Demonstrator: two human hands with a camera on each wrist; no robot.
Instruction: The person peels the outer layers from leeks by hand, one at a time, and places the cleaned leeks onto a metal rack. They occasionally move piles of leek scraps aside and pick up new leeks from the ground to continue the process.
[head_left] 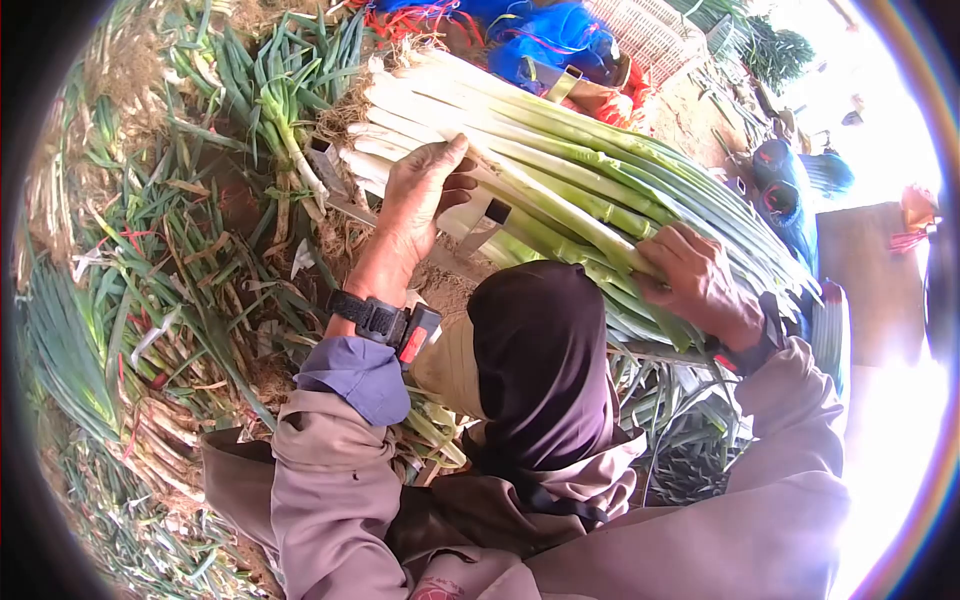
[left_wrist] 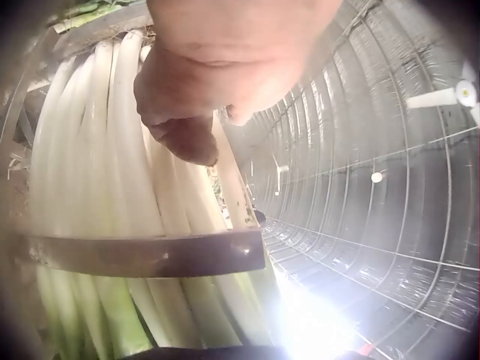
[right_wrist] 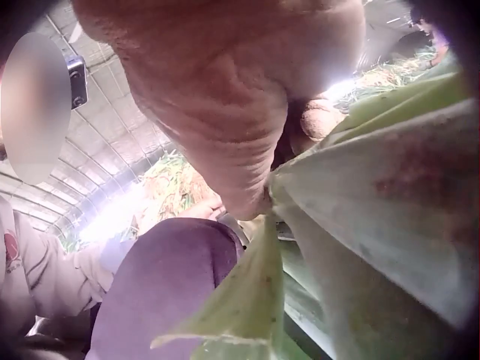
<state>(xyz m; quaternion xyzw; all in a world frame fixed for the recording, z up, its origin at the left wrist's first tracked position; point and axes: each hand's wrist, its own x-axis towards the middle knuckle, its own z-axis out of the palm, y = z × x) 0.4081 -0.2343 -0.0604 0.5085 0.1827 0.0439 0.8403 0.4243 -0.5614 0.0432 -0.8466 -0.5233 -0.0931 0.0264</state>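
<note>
A thick bundle of long green onions [head_left: 600,160] lies across a metal holder, white root ends left and green leaves right. My left hand [head_left: 420,190] is at the white end of one onion on the near side, thumb extended and fingers bent. In the left wrist view, the left hand [left_wrist: 225,67] hangs over the white stalks [left_wrist: 97,150], its fingertip against them. Farther along, my right hand [head_left: 690,275] grips the same onion's green part. Up close, green leaves [right_wrist: 375,202] spread from the right hand [right_wrist: 232,112]; its fingertips are partly hidden.
A curved metal strip [left_wrist: 150,255] crosses over the stalks. Loose onions and trimmings [head_left: 190,290] cover the ground on the left. Blue netting [head_left: 560,40] and a wicker basket [head_left: 650,35] stand behind the bundle. A dark-covered knee [head_left: 540,360] rises between the arms.
</note>
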